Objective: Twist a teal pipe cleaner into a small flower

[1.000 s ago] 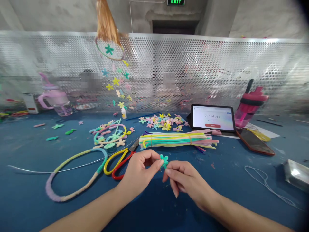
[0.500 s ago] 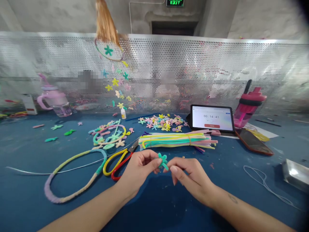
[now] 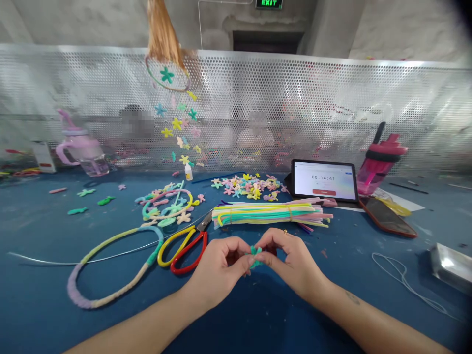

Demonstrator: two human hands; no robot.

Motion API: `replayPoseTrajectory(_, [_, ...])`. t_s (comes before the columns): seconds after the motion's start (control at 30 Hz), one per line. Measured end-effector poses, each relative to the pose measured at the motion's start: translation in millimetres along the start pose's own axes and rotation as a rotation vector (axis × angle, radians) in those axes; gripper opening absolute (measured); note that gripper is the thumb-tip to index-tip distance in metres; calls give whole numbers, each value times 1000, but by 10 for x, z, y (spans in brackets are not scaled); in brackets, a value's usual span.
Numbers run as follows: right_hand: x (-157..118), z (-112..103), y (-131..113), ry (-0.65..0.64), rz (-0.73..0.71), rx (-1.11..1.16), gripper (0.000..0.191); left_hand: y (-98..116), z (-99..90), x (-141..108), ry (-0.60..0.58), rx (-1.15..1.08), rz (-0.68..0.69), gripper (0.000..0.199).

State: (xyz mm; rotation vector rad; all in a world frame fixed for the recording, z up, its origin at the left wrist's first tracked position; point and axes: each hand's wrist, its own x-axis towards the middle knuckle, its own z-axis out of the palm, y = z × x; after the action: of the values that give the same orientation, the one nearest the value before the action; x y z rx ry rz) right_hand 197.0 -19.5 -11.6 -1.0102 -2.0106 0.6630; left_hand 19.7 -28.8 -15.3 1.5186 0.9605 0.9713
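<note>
Between my fingertips is a small teal pipe-cleaner flower (image 3: 255, 251), partly covered by them. My left hand (image 3: 227, 263) pinches it from the left, thumb against forefinger. From the right, my right hand (image 3: 287, 255) pinches it too, and the two hands nearly meet. Just behind lies a banded bundle of pastel pipe cleaners (image 3: 265, 214). Scissors (image 3: 189, 251) with red and yellow handles rest left of my left hand. Farther left is a large ring wrapped in pastel pipe cleaner (image 3: 76, 282), with a thin wire (image 3: 121, 254) running across it.
A heap of small pastel flowers (image 3: 250, 186) and a smaller ring among loose pieces (image 3: 167, 206) lie farther back. A tablet showing a timer (image 3: 324, 179), a phone (image 3: 388, 216) and a pink bottle (image 3: 379, 162) stand or lie right. A flower mobile (image 3: 177, 124) hangs before the perforated screen (image 3: 295, 108).
My right hand has moved left and up onto the teal flower, its fingers now pinching it. The flower is more covered, and my left hand has shifted slightly right.
</note>
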Motion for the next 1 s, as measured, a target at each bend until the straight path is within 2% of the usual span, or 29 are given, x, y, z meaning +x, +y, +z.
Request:
replayPoseTrajectory(0.23, [-3, 50, 31, -32, 91, 191, 17, -6, 16, 8, 15, 58, 15, 14])
replayPoseTrajectory(0.43, [-19, 67, 64, -16, 144, 274, 16, -8, 22, 11, -35, -66, -3, 19])
replayPoseTrajectory(0.67, [-26, 90, 92, 28, 173, 357, 15, -8, 50, 29, -31, -133, -78, 22])
replayPoseTrajectory(0.8, [-35, 112, 79, 29, 218, 421, 16, 10, 47, 13, -19, -57, -46, 19])
replayPoseTrajectory(1.0, [-44, 135, 1, 36, 291, 582, 24, 48, 31, -56, -1, 192, 118, 16])
